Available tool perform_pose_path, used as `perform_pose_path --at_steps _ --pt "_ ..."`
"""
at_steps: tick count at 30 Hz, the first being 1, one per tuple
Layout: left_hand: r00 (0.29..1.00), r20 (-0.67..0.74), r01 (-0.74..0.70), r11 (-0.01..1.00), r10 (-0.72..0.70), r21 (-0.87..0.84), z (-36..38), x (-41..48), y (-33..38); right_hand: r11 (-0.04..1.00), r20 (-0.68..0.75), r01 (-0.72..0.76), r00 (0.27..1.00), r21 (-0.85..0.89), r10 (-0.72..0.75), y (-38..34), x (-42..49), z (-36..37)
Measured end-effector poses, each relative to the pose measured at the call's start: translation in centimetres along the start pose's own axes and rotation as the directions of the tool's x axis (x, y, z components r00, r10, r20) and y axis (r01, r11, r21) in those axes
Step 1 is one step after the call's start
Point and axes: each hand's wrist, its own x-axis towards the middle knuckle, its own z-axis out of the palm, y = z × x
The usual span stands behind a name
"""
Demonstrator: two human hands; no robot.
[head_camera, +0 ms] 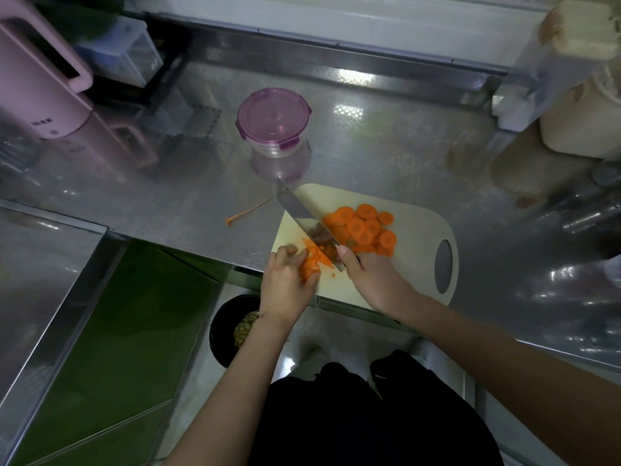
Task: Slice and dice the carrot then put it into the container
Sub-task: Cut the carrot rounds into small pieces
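A pale cutting board lies at the near edge of the steel counter. Several round carrot slices are piled on its middle. My right hand grips the handle of a large knife, whose blade points away to the upper left, its edge down on the board. Just left of the blade, my left hand holds a small heap of cut carrot pieces with curled fingers. A round clear container with a purple clip lid stands closed on the counter behind the board.
A thin carrot tail lies on the counter left of the board. A pink kettle stands far left, clear boxes behind it, and beige jars far right. A black bin sits on the floor below.
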Motion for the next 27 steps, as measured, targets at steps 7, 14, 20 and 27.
perform_pose_path --at_steps 7,14,20,27 --pt "0.998 -0.043 0.047 0.996 -0.050 -0.071 -0.1 -0.3 0.3 1.000 0.048 -0.024 0.999 -0.005 0.024 0.2 -1.0 0.8" --pt "0.997 -0.051 0.055 0.998 -0.056 -0.029 -0.1 -0.4 0.4 0.999 0.060 -0.037 0.997 -0.036 0.039 -0.1 -1.1 1.5" --pt "0.992 -0.030 0.121 0.991 -0.123 -0.060 -0.1 0.0 0.9 0.994 0.063 -0.062 0.996 -0.088 0.068 0.1 -0.7 2.2" --pt "0.988 -0.012 0.154 0.986 -0.156 -0.063 -0.3 0.3 1.0 0.988 0.055 -0.079 0.995 -0.133 0.087 0.0 0.0 3.4"
